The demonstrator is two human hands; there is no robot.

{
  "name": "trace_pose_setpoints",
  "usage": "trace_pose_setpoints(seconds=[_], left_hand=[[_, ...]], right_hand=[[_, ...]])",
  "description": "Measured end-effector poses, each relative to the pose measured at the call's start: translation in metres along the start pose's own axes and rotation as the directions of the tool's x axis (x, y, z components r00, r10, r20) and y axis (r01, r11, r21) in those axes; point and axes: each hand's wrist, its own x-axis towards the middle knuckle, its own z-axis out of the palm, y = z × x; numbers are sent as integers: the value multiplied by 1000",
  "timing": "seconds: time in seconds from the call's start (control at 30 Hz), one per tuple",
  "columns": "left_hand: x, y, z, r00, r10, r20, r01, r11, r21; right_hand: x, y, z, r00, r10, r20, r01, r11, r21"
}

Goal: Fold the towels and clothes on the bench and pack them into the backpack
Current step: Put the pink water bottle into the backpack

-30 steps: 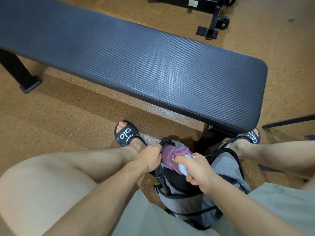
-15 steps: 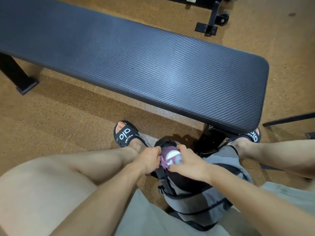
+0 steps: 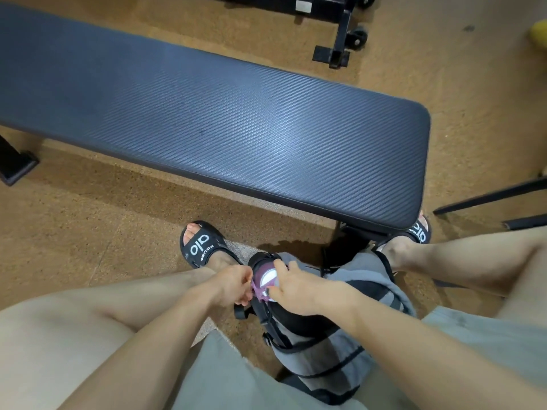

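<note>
Nothing lies on the bench (image 3: 236, 119), so the folding looks done. Both hands work at the grey backpack (image 3: 364, 279) between the feet: the left hand (image 3: 233, 284) pinches its pocket edge, and the right hand (image 3: 296, 287) grips a purple bottle (image 3: 265, 278) seated there.

The left black sandal (image 3: 204, 244) reads "alo", and the right sandal (image 3: 420, 232) shows the same letters.
</note>
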Motion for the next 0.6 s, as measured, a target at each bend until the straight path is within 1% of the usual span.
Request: trace_pose_setpoints(seconds=[0.03,0.07,0.1,0.13,0.17,0.2,0.23,0.27,0.3,0.33,0.37,0.4,0.43,0.47,0.53,0.57,0.6], left_hand=[[0,-1,-1,1000,-6,6,6,998,60],[0,-1,-2,1000,-13,7,12,993,118],[0,-1,-1,1000,-20,-1,20,987,158],[0,-1,0,1000,-22,-11,24,984,175],[0,-1,2,1000,-23,-19,26,983,180],[1,0,3,999,-21,-26,25,983,184],[1,1,3,999,-22,-29,27,981,193],[2,2,3,999,-21,-34,27,978,205],[2,2,3,999,-24,-38,32,975,218],[2,4,3,999,-31,-41,39,973,226],[2,7,2,998,-40,-42,49,969,241],[2,10,1,998,-50,-44,60,960,273],[2,13,0,997,-64,-44,75,947,314],[1,16,-1,995,-87,-45,97,933,346],[-3,23,-7,990,-119,-75,140,877,460],[-7,29,-11,986,-107,-124,157,829,536],[-11,35,-16,980,-52,-190,155,798,583]], right_hand=[[-4,6,-3,998,-61,5,60,998,12],[-11,14,-7,994,-111,-10,112,992,60],[-19,24,-12,985,-162,-57,166,983,76],[-26,39,-16,972,-181,-151,193,979,68],[-32,57,-21,942,-151,-299,176,983,59],[-37,77,-25,892,-67,-448,105,993,61],[-41,98,-27,826,37,-563,1,998,67],[-45,116,-28,778,160,-607,-118,987,110],[-46,132,-26,773,276,-572,-211,961,178],[-46,144,-25,794,390,-466,-277,915,293],[-45,150,-23,825,459,-330,-296,848,440],[-44,153,-21,852,481,-205,-299,770,563],[-43,154,-20,875,461,-150,-283,737,614],[-45,152,-20,892,422,-165,-248,760,600],[-54,143,-20,898,346,-272,-162,834,527],[-60,137,-20,891,312,-328,-118,860,497],[-69,129,-18,881,285,-377,-84,880,468]])
